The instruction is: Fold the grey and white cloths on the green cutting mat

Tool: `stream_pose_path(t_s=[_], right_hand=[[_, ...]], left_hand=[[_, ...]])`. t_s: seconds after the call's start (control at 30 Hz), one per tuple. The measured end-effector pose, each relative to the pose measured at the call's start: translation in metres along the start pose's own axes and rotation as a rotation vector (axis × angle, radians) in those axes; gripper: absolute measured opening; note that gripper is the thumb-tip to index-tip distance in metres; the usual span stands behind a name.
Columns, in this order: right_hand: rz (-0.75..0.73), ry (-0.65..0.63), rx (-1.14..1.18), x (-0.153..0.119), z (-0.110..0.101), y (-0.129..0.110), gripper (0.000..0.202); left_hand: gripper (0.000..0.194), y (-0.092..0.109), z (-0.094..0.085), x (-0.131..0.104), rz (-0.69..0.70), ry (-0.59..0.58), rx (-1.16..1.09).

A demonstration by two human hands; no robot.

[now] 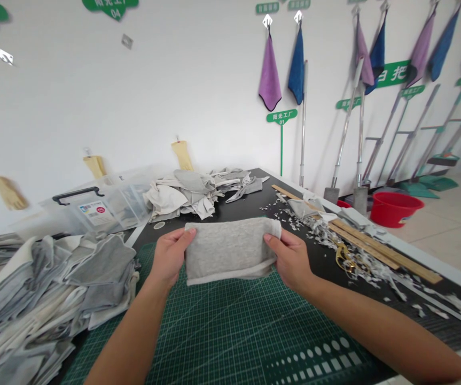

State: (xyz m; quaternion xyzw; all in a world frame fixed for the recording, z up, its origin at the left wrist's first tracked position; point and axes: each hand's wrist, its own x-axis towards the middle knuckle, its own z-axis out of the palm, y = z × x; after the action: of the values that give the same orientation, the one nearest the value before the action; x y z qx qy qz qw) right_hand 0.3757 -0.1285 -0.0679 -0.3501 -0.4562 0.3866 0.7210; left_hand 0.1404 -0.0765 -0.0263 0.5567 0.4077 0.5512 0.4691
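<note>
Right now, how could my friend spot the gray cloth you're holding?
Find the green gridded mat on the black table. Above it, the left hand and right hand hold the gray cloth. It alone is held up, unlike the piled cloths.

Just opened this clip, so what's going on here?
A person holds a piece of grey cloth stretched between both hands, the left hand at one end and the right hand at the other, over a green cutting mat. A cloth pile lies to the left, and another heap sits beyond. On the right, gold-handled scissors lie among pale scraps, beside wooden strips.
</note>
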Motion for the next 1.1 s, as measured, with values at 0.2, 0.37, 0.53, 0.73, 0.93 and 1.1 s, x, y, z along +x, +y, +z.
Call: stream_pose_path(t_s=[0.2, 0.37, 0.53, 0.73, 0.93, 1.1], right_hand=[[0.084, -0.085, -0.003, 0.002, 0.006, 0.017, 0.031], [0.105, -0.141, -0.051, 0.0, 0.01, 0.017, 0.039], [0.294, -0.21, -0.168, -0.013, 0.008, 0.038, 0.047], [0.55, -0.291, -0.249, -0.026, 0.002, 0.066, 0.07], [0.409, -0.24, -0.316, -0.024, -0.005, 0.078, 0.074], [0.259, -0.154, -0.353, -0.019, -0.007, 0.085, 0.074]], left_hand=[[0.048, -0.008, -0.001, 0.006, -0.026, -0.039, -0.011], [0.05, -0.02, -0.007, 0.016, -0.127, -0.126, 0.019], [0.048, -0.046, -0.015, 0.026, -0.213, -0.297, 0.175], [0.079, -0.079, -0.021, 0.03, -0.403, -0.474, 0.416], [0.085, -0.084, -0.03, 0.035, -0.365, -0.507, 0.532], [0.066, -0.073, -0.037, 0.039, -0.225, -0.608, 0.499]])
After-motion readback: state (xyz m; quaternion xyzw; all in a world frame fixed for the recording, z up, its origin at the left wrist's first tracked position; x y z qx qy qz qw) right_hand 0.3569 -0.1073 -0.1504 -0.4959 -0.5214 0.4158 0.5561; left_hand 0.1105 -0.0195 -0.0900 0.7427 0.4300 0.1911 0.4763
